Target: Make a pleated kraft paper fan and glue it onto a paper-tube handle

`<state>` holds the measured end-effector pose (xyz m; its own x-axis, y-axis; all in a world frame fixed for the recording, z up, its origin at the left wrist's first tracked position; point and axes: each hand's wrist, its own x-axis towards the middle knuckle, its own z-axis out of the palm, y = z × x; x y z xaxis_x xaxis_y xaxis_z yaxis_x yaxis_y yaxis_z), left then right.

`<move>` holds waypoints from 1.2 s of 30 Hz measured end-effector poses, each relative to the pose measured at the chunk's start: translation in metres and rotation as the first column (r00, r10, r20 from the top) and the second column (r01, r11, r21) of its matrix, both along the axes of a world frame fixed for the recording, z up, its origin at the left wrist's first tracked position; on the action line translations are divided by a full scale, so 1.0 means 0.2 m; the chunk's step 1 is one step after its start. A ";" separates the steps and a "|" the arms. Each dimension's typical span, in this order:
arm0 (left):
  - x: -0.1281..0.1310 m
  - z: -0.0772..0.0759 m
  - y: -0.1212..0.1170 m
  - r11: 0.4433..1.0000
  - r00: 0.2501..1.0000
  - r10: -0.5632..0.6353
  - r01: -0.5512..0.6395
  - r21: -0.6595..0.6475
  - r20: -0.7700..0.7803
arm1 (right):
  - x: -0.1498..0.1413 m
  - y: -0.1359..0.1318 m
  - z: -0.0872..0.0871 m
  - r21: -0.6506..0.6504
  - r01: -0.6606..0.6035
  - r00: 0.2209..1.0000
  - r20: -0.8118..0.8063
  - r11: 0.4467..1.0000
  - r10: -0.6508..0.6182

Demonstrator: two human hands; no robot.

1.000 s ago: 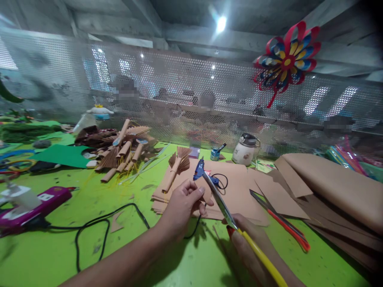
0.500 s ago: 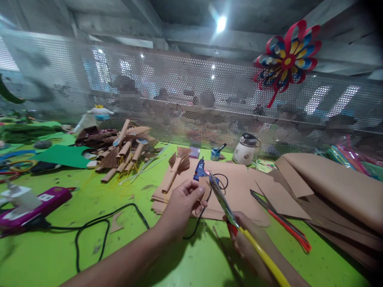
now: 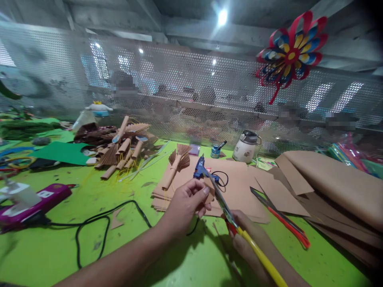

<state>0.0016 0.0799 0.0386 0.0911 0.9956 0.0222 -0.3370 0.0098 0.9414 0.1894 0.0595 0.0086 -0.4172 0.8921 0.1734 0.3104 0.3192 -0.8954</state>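
Between the thumb and fingers of my left hand (image 3: 188,203) is a small piece of brown paper (image 3: 209,190). My right hand (image 3: 248,239) is closed round the handles of a pair of scissors (image 3: 223,202), with one long yellow grip and some red near the thumb. The blades point up and away, right beside the piece of paper; whether they touch it I cannot tell. Just behind them a blue hot glue gun (image 3: 200,167) lies on stacked brown paper sheets (image 3: 236,175). A pleated paper fan shape with a rolled handle (image 3: 173,169) rests at the stack's left side.
A red utility knife (image 3: 284,219) lies to the right, beside large brown paper (image 3: 335,171). On the left are a purple power strip (image 3: 56,197), a black cord (image 3: 104,217) and piled paper rolls (image 3: 125,149). A white jug (image 3: 244,147) stands at the back.
The scissor blades have opened and then closed together beside the paper piece. The paper in my left hand has turned slightly. The view has shifted a little.
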 end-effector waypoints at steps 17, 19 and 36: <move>0.01 0.02 -0.01 1.000 1.000 0.006 -0.006 -0.006 0.019 | -0.01 0.00 0.01 -0.039 0.007 1.000 -0.007 0.999 -0.008; 0.01 0.01 -0.01 1.000 0.999 0.005 -0.005 -0.013 0.031 | -0.01 0.00 0.02 -0.035 0.013 1.000 0.003 0.999 -0.013; 0.01 -0.02 -0.01 1.000 0.998 -0.003 0.004 -0.015 0.065 | -0.01 -0.01 0.02 0.002 -0.015 1.000 -0.017 1.000 0.015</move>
